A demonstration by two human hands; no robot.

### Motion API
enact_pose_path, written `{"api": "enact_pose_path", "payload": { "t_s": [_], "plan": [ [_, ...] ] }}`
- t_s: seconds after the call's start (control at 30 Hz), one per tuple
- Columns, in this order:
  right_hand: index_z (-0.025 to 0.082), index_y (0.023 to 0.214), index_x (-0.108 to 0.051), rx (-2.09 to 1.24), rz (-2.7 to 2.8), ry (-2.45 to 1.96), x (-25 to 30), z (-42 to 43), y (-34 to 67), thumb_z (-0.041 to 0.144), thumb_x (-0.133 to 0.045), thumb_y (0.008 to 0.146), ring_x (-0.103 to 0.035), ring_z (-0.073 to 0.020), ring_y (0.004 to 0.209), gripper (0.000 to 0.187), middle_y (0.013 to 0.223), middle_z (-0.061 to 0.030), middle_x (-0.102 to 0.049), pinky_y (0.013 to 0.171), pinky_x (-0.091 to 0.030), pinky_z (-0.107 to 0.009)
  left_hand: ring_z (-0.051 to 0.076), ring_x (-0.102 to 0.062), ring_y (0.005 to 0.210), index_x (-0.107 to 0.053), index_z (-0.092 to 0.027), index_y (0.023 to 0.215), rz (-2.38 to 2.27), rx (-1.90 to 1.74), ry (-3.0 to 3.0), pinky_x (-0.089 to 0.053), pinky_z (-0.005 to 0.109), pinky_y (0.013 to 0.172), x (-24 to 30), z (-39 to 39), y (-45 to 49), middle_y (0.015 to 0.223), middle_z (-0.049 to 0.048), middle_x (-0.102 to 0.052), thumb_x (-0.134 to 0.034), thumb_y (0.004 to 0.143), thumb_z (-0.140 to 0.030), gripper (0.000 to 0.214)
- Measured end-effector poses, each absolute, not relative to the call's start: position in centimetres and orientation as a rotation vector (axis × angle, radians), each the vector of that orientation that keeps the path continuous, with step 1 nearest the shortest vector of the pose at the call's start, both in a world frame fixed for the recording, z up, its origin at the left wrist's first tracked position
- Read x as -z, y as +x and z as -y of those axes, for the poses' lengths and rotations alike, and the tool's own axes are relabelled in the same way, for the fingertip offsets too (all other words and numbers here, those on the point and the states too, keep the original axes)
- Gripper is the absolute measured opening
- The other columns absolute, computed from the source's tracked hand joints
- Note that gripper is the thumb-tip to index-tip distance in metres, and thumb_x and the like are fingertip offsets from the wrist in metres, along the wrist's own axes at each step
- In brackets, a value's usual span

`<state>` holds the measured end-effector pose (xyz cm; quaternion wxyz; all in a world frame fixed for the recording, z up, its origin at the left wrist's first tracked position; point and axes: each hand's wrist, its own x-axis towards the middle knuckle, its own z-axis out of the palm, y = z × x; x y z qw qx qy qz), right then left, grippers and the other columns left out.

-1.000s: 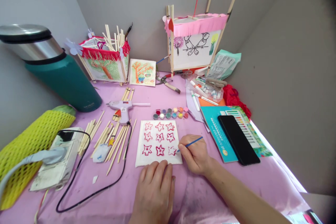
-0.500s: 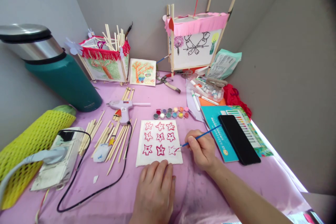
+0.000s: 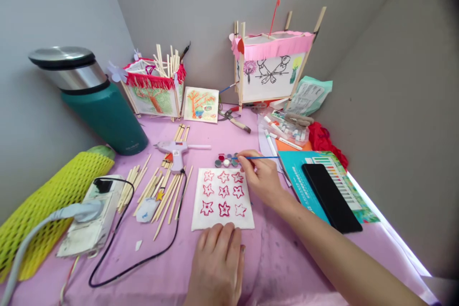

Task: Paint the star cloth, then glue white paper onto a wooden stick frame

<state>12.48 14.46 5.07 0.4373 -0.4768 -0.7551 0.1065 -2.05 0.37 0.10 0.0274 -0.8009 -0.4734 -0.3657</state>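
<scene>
A blue paintbrush [image 3: 263, 157] is pinched in my right hand [image 3: 261, 178]. Its tip end reaches over the small round paint pots [image 3: 226, 162], near the dark red one; my fingers hide the pots on the right. Below them lies a white square sheet [image 3: 196, 217] bearing rows of red painted stars. The bottom-right star [image 3: 240, 210] looks paler and thinner than its neighbours. My left hand [image 3: 217, 263] lies flat with fingers stretched out, its fingertips at the sheet's near edge.
Left of the sheet are a glue gun [image 3: 175, 153] with its black cord, loose wooden sticks [image 3: 168, 201], a power strip [image 3: 89, 224] and a teal bottle [image 3: 107, 114]. On the right, a black phone [image 3: 332, 198] rests on a blue booklet [image 3: 292, 177]. Two decorated stick-frame lanterns stand behind.
My right hand has moved the paintbrush from the bottom-right star up and away to the paint pots. The left hand stays at the sheet's edge. The whole view has shifted slightly.
</scene>
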Motion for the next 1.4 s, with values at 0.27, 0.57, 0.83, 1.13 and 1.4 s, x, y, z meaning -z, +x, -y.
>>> {"api": "enact_pose_path", "payload": {
  "t_s": [0.27, 0.57, 0.83, 1.13, 1.4],
  "plan": [
    [0.017, 0.083, -0.062, -0.178, 2.015, -1.289, -4.1, -16.8, 11.4, 0.024, -0.043, 0.092, -0.063, -0.0153, 0.068, 0.022, 0.084, -0.0033, -0.069, 0.065, -0.042, -0.027, 0.026, -0.053, 0.089, -0.064, -0.011, 0.100, 1.453, 1.155, -2.448, -0.041, 0.041, 0.079, 0.3, -0.4, -2.0, 0.098, 0.0102, -0.067, -0.053, 0.080, -0.015, 0.023],
    [0.017, 0.078, -0.059, -0.234, 1.993, -1.261, -4.3, -16.7, 11.4, 0.023, -0.044, 0.091, -0.063, -0.0152, 0.068, 0.021, 0.083, -0.0041, -0.068, 0.064, -0.043, -0.026, 0.027, -0.053, 0.090, -0.064, -0.012, 0.100, 1.465, 1.143, -2.460, -0.041, 0.042, 0.080, 0.2, -0.4, -2.0, 0.099, 0.0102, -0.067, -0.052, 0.081, -0.015, 0.023],
    [0.018, 0.082, -0.055, -0.707, 1.546, -1.141, -4.9, -12.2, 14.1, 0.031, -0.045, 0.092, -0.057, -0.0108, 0.048, 0.019, 0.063, 0.0008, -0.064, 0.050, -0.045, -0.023, 0.026, -0.053, 0.090, -0.064, -0.012, 0.100, 1.473, 1.120, -2.476, -0.041, 0.042, 0.080, 0.0, -0.4, -2.0, 0.099, 0.0091, -0.067, -0.054, 0.081, -0.015, 0.022],
    [0.018, 0.069, -0.056, -0.397, 1.807, -1.107, -3.0, -7.7, 15.5, 0.017, -0.042, 0.091, -0.054, -0.0097, 0.051, 0.026, 0.059, 0.0004, -0.058, 0.051, -0.040, -0.024, 0.025, -0.054, 0.089, -0.064, -0.013, 0.100, 1.478, 1.080, -2.480, -0.041, 0.041, 0.078, -0.1, -0.5, -2.0, 0.098, 0.0082, -0.068, -0.055, 0.081, -0.015, 0.021],
    [0.018, 0.072, -0.056, -0.387, 1.897, -1.079, -2.6, -7.9, 15.5, 0.019, -0.041, 0.090, -0.053, -0.0114, 0.053, 0.024, 0.059, -0.0007, -0.057, 0.052, -0.040, -0.025, 0.025, -0.054, 0.090, -0.064, -0.014, 0.100, 1.484, 1.064, -2.487, -0.041, 0.040, 0.079, -0.1, -0.4, -2.1, 0.099, 0.0077, -0.067, -0.055, 0.081, -0.016, 0.021]
  ]
}}
